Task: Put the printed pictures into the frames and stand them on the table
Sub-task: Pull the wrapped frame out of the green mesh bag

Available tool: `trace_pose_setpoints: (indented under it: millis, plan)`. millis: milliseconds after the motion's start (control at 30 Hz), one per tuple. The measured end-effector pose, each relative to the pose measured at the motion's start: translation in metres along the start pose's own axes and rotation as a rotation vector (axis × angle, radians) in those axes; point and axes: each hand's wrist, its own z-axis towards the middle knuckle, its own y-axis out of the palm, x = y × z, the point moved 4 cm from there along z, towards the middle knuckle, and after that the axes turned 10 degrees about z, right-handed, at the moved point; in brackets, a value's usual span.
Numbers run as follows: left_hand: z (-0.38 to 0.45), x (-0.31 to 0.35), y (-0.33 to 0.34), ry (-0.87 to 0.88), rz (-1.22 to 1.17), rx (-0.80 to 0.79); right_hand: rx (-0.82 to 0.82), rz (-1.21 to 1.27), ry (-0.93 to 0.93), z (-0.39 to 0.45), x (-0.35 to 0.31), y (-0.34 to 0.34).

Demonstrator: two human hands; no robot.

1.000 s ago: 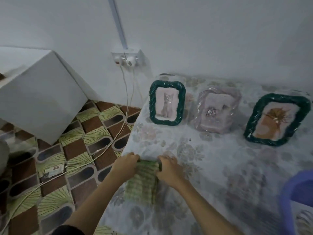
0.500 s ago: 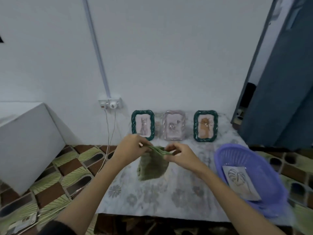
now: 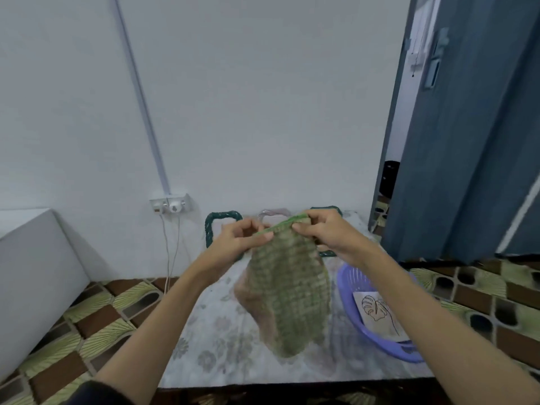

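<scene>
A green checked cloth [image 3: 289, 290] hangs in the air above the table [image 3: 222, 340]. My left hand [image 3: 236, 244] pinches its top edge on the left and my right hand [image 3: 327, 235] pinches the top edge on the right. Behind my hands three frames stand against the wall, mostly hidden: a green frame [image 3: 217, 226] at the left, a clear pinkish frame [image 3: 273, 213] in the middle, and another green frame [image 3: 328, 210] at the right. A printed leaf picture [image 3: 377, 314] lies in the purple basket [image 3: 350, 290] on the table's right side.
A flowered cloth covers the table. A wall socket [image 3: 171, 203] with two cables hangs left of the frames. A white box [image 3: 32, 276] stands on the patterned floor at the left. A blue door [image 3: 467, 127] stands at the right.
My hands have lifted the green cloth from the table and raised it higher, letting it hang down in front of the frames. The view has pulled back and tilted up.
</scene>
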Motion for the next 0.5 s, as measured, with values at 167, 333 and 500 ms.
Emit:
trace_pose_setpoints:
  millis: [167, 333, 500]
  plan:
    - [0.011, -0.015, 0.012, -0.123, 0.329, -0.280, 0.078, 0.012, 0.004, 0.015, -0.011, -0.024]
    - [0.024, -0.068, -0.013, -0.251, 0.418, -0.190, 0.213, -0.222, 0.040, 0.037, 0.009, -0.062]
    - [0.076, -0.090, -0.046, -0.172, 0.449, 0.176, 0.323, -0.425, 0.069, 0.081, 0.042, -0.093]
